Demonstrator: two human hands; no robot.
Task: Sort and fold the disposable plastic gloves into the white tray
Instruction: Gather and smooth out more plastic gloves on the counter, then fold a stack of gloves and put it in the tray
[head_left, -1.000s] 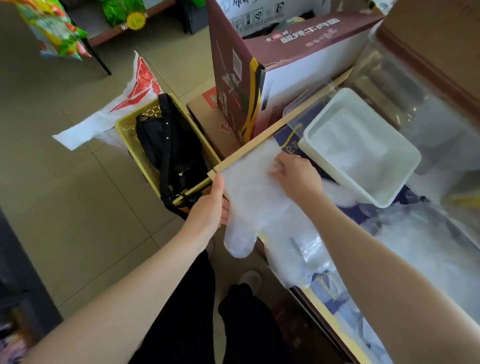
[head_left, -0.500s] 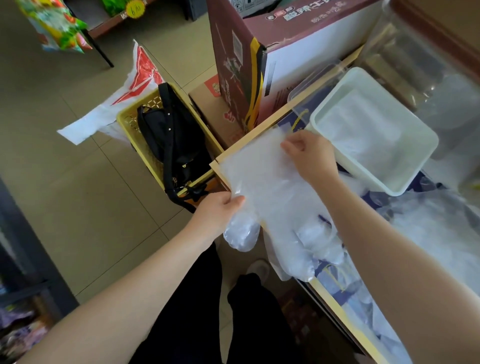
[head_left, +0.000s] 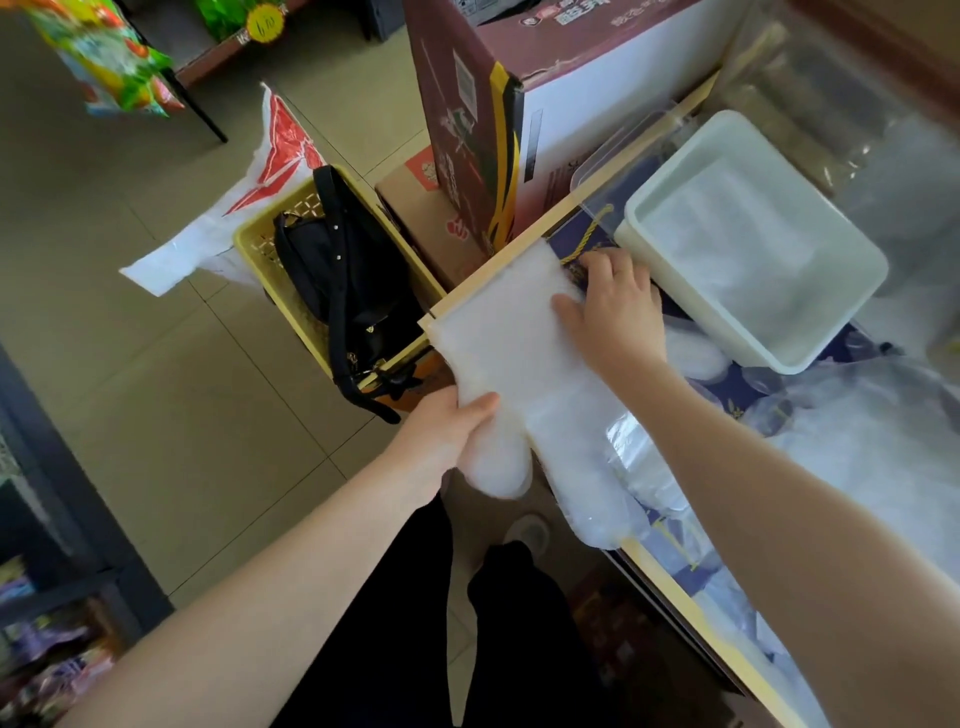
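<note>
Left hand (head_left: 451, 427): your thumb and fingers pinch the glove (head_left: 511, 353) at its lower edge, off the table (head_left: 498, 278) corner.
Right hand (head_left: 613, 306): it lies flat with fingers spread, pressing the glove's far side down on the table.
Glove: it lies between your two hands, cuff away from you; its fingers hang over the table edge below your left hand.
Tray (head_left: 756, 244): it sits just beyond your right hand, with folded gloves lying in it.
Loose gloves (head_left: 857, 441): these are heaped right of your right forearm.
Basket (head_left: 270, 244): this stands on the floor beyond your left hand, holding a black bag (head_left: 337, 270).
</note>
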